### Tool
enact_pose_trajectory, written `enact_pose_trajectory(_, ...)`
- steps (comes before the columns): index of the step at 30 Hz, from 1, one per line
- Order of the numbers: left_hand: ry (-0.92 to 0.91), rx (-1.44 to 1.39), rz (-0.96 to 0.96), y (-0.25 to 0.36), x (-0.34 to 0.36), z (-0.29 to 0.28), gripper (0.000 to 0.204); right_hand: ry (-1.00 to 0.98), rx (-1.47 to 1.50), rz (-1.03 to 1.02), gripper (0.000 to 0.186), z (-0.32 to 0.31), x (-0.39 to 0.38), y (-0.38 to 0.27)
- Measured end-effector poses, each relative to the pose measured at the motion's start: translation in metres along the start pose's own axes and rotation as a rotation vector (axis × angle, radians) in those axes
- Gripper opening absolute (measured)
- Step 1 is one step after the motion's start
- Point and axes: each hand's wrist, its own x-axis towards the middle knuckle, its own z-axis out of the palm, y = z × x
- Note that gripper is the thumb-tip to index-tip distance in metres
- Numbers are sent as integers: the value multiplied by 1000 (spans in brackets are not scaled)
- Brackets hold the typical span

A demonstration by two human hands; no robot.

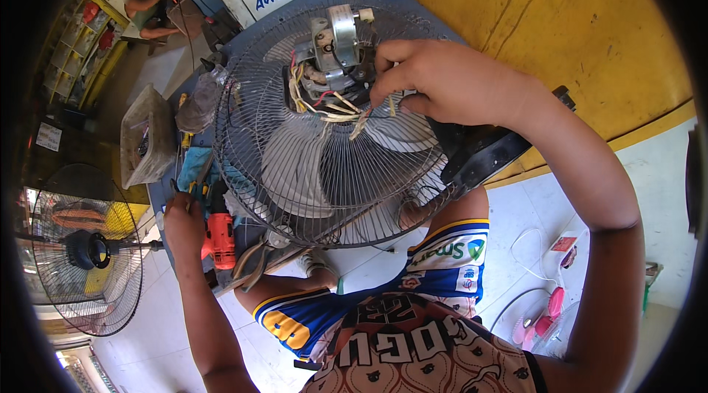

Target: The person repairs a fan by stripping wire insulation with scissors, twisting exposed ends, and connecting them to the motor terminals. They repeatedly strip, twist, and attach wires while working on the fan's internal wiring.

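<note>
Head view: fan (295, 175) on table (430, 11), motor (344, 35) exposed. Right hand (439, 80) above fan, grip at its loose wires (339, 108); cannot tell whether clamped. Left hand (184, 222) left of fan, beside red drill (220, 240); grip state unclear.

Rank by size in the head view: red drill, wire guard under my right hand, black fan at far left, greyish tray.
1. Wire guard
2. Black fan
3. Greyish tray
4. Red drill
</note>
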Motion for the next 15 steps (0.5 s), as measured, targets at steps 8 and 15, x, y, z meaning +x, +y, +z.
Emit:
enact_pose_trajectory(8, 248, -428, 64, 114, 1, -61, 14, 94, -151, 27, 19, -10, 14, 3)
enact_pose_trajectory(15, 73, -753, 358, 240, -27, -58, 19, 130, -141, 61, 21, -7, 12, 9)
